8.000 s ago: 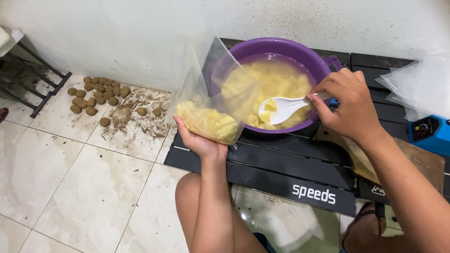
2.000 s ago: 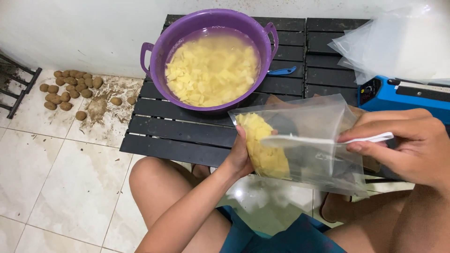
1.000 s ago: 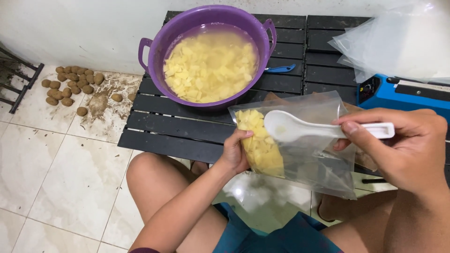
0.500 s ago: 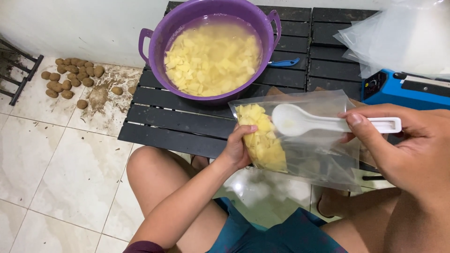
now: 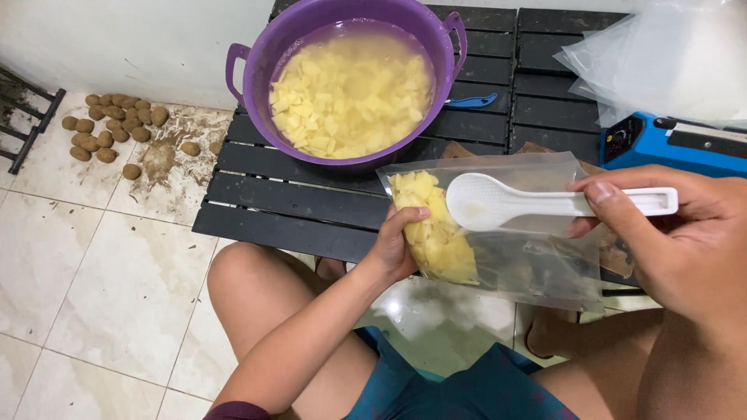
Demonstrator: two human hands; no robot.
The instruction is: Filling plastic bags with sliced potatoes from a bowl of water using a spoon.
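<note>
Over lap, front of low table: bagging in progress
Left hand (image 5: 395, 247): fingers closed round lower end of clear plastic bag (image 5: 513, 233), pinching it at the heap of cut pieces
Bag contents: pale yellow potato pieces (image 5: 436, 233), bunched at left end, rest of bag flat and see-through
Right hand (image 5: 677, 233): thumb and fingers clamped on handle of white plastic scoop (image 5: 506, 204); looks to pinch bag mouth too, cannot tell for sure
Scoop: bowl lies over the bag, looks emptied, level
Source: purple basin (image 5: 257, 85) on black slatted table (image 5: 288, 210), full of cut pieces in water, just beyond bag
Step, judged: between scoops, load already dropped in
Next move calls for: bag mouth kept open and upright, scoop dipped and drained so little water goes along
Nearby: blue sealing machine (image 5: 677, 144) right of basin, stack of spare clear bags (image 5: 661, 58) behind it, small brown potatoes (image 5: 109, 132) on tiled floor at left
</note>
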